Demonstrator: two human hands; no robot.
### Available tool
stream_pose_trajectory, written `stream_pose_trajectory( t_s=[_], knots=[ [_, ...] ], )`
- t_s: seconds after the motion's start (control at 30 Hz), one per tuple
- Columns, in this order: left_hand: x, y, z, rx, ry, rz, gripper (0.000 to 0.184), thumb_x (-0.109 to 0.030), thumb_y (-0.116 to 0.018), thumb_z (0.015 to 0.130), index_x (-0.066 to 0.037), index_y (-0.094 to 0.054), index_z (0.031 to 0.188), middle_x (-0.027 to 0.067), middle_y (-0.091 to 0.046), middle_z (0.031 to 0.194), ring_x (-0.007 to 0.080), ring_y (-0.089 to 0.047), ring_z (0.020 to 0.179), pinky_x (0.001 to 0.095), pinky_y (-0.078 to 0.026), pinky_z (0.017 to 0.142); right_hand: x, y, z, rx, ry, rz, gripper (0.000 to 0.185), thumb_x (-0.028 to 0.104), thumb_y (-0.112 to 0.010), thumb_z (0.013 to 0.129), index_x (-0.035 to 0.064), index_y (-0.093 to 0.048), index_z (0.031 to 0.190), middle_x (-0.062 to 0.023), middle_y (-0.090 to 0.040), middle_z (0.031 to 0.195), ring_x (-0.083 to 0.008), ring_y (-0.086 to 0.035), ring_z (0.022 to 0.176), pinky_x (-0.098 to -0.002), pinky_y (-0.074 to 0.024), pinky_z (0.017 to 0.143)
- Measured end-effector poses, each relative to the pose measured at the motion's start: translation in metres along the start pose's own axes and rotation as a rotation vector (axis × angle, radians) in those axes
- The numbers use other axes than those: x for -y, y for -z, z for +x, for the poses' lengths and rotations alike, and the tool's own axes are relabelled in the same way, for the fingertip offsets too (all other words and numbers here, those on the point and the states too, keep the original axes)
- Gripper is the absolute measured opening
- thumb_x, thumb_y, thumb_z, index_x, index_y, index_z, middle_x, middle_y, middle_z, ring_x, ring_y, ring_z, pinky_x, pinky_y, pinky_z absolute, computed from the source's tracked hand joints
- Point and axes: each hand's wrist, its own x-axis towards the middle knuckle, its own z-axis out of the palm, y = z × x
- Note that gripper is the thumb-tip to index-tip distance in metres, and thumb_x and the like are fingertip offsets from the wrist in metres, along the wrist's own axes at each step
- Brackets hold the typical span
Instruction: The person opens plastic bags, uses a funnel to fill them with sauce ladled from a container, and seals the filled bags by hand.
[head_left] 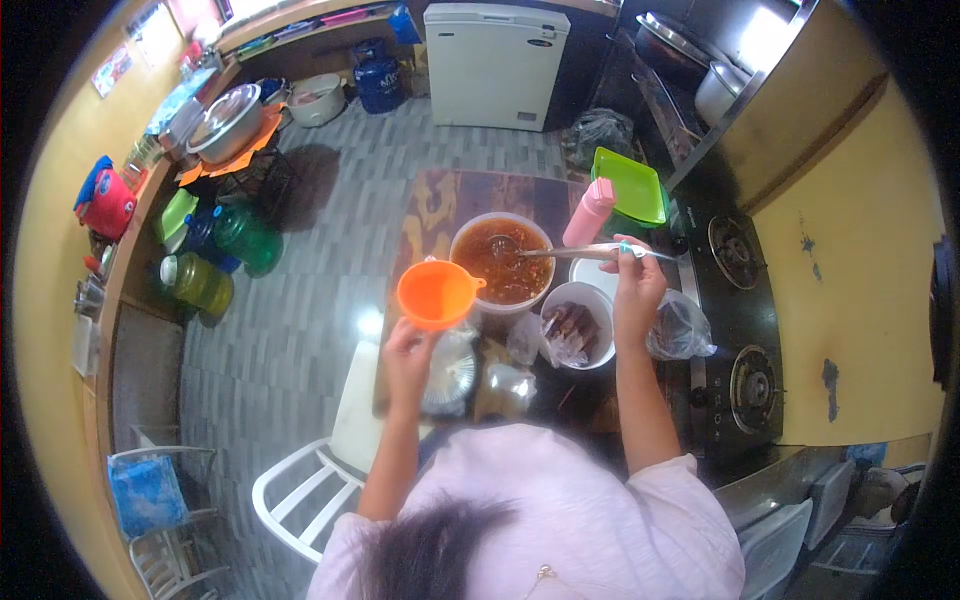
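Note:
My left hand (408, 352) is closed on an orange funnel (438, 298), held up beside the left edge of a round tub (458, 283). Reddish-brown sauce with small bits (505, 283) fills much of the tub. A metal ladle (575, 253) rests its bowl in the sauce, and my right hand (638, 285) grips its handle. Behind the handle stands a pink bottle (590, 212). Below the right hand's wrist level, a white bucket (606, 345) holds dark brown pieces in clear plastic (572, 328). The funnel's spout is hidden.
Clear plastic bags (682, 326) lie right of the bucket, near a black gas stove (735, 300). Green trays (630, 185) sit at the table's far right corner. A white chair (310, 495) is at the left, and a white chest freezer (495, 65) stands across the floor.

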Motion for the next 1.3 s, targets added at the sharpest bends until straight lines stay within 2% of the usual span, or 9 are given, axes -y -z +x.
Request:
stream_pose_trajectory(
  t_s=[0.17, 0.37, 0.47, 0.63, 0.73, 0.93, 1.13, 1.3],
  knots=[
    [-0.007, -0.001, 0.001, -0.007, -0.002, 0.079, 0.017, -0.012, -0.066, 0.076, -0.002, -0.065, 0.089, 0.0059, -0.062, 0.093, 0.0121, -0.056, 0.078, 0.0229, -0.041, 0.061, -0.013, 0.005, 0.006, -0.080, -0.043, 0.027, 0.018, 0.012, -0.049, 0.088, -0.0012, -0.060, 0.095, -0.0060, -0.061, 0.076, -0.0097, -0.059, 0.059, -0.0212, -0.0481, 0.059],
    [-0.012, -0.003, 0.006, -0.005, 0.071, 0.200, 0.018, -0.013, -0.068, 0.073, -0.002, -0.064, 0.087, 0.0065, -0.062, 0.078, 0.0135, -0.057, 0.068, 0.0243, -0.041, 0.057, 0.002, 0.022, 0.018, -0.151, -0.046, 0.092, 0.018, 0.011, -0.049, 0.088, -0.0030, -0.059, 0.094, -0.0069, -0.061, 0.077, -0.0119, -0.060, 0.060, -0.0228, -0.0492, 0.055],
    [-0.003, -0.006, 0.013, 0.024, -0.001, 0.238, 0.019, -0.012, -0.070, 0.071, -0.002, -0.063, 0.085, 0.0075, -0.062, 0.074, 0.0152, -0.058, 0.065, 0.0257, -0.042, 0.056, 0.014, 0.027, 0.021, -0.184, -0.041, 0.142, 0.018, 0.010, -0.049, 0.088, -0.0036, -0.058, 0.094, -0.0081, -0.061, 0.081, -0.0119, -0.059, 0.058, -0.0228, -0.0497, 0.055],
    [-0.008, -0.023, 0.019, 0.069, -0.076, 0.320, 0.018, -0.011, -0.069, 0.071, -0.003, -0.064, 0.087, 0.0101, -0.063, 0.077, 0.0182, -0.061, 0.068, 0.0281, -0.045, 0.058, 0.045, 0.031, 0.022, -0.238, -0.022, 0.272, 0.017, 0.009, -0.051, 0.085, -0.0047, -0.059, 0.093, -0.0089, -0.061, 0.082, -0.0120, -0.059, 0.057, -0.0231, -0.0504, 0.055],
    [-0.006, -0.034, 0.024, 0.086, -0.118, 0.310, 0.018, -0.011, -0.069, 0.072, -0.003, -0.064, 0.087, 0.0107, -0.064, 0.078, 0.0193, -0.061, 0.068, 0.0292, -0.046, 0.059, 0.061, 0.032, 0.020, -0.245, 0.020, 0.247, 0.018, 0.011, -0.052, 0.085, -0.0050, -0.059, 0.091, -0.0100, -0.061, 0.084, -0.0123, -0.059, 0.056, -0.0233, -0.0505, 0.054],
    [-0.026, -0.047, 0.029, 0.131, -0.119, 0.229, 0.017, -0.011, -0.067, 0.073, -0.002, -0.064, 0.087, 0.0093, -0.063, 0.076, 0.0186, -0.060, 0.068, 0.0290, -0.046, 0.059, 0.078, 0.033, 0.004, -0.160, 0.073, 0.227, 0.020, 0.013, -0.053, 0.084, -0.0051, -0.059, 0.090, -0.0124, -0.061, 0.087, -0.0152, -0.059, 0.055, -0.0239, -0.0500, 0.052],
    [-0.033, -0.047, 0.030, 0.122, -0.122, 0.131, 0.017, -0.011, -0.067, 0.074, -0.003, -0.064, 0.089, 0.0074, -0.063, 0.079, 0.0138, -0.059, 0.067, 0.0259, -0.044, 0.056, 0.084, 0.033, -0.016, -0.053, 0.264, 0.166, 0.019, 0.013, -0.052, 0.085, -0.0046, -0.057, 0.091, -0.0130, -0.057, 0.086, -0.0180, -0.059, 0.063, -0.0276, -0.0510, 0.052],
    [-0.038, -0.046, 0.029, 0.124, -0.120, 0.102, 0.016, -0.011, -0.066, 0.076, -0.003, -0.064, 0.089, 0.0066, -0.065, 0.082, 0.0115, -0.061, 0.066, 0.0239, -0.044, 0.056, 0.089, 0.039, -0.025, 0.064, 0.462, 0.162, 0.018, 0.012, -0.051, 0.085, -0.0047, -0.057, 0.090, -0.0138, -0.056, 0.088, -0.0159, -0.055, 0.068, -0.0275, -0.0498, 0.048]
  ],
)
